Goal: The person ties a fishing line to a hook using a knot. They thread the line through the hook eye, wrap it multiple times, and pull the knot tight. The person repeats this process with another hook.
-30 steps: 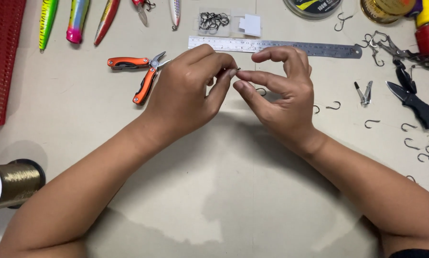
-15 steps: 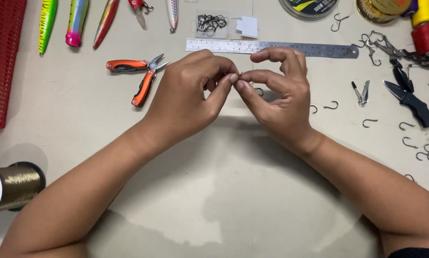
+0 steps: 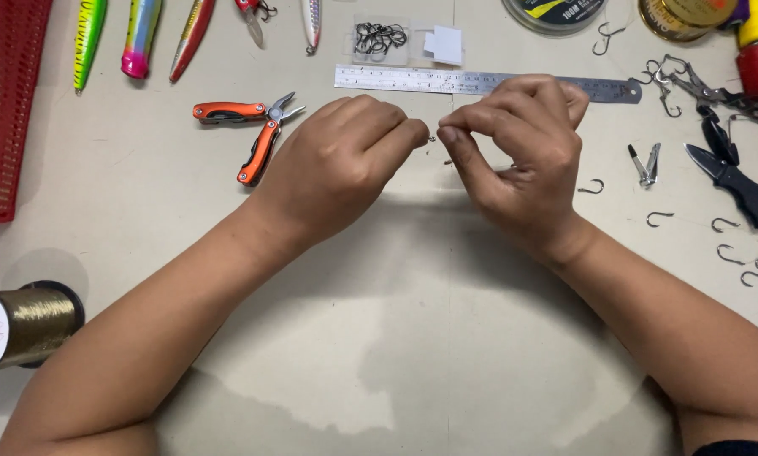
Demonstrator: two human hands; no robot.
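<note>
A wide, pale beige counter [image 3: 379, 355] fills the view from above, with both forearms reaching in from the bottom corners to meet at its middle. The left hand [image 3: 337, 165] is curled into a loose fist, thumb and forefinger pressed together on a tiny dark metal fishing hook [image 3: 430, 139]. The right hand [image 3: 522, 148] faces it, fingertips pinched close beside the hook, probably on fine line too thin to see (the hands meet just above the counter, likely to keep such small work steady and close to the eye).

A red plastic mesh basket [image 3: 3, 101] sits at the left edge, and a spool of gold-coloured fishing line [image 3: 24, 325] lies at lower left. A long steel ruler [image 3: 396, 79] runs just behind the hands, partly covered by the right one. Orange-handled folding pliers [image 3: 248, 127] lie open just left of the left hand. Bright painted fishing lures [image 3: 138, 38] line the top edge, dark-handled tools [image 3: 729, 169] rest at right, and loose bare hooks [image 3: 659, 217] scatter near the right wrist. Nothing lies between the two hands.
</note>
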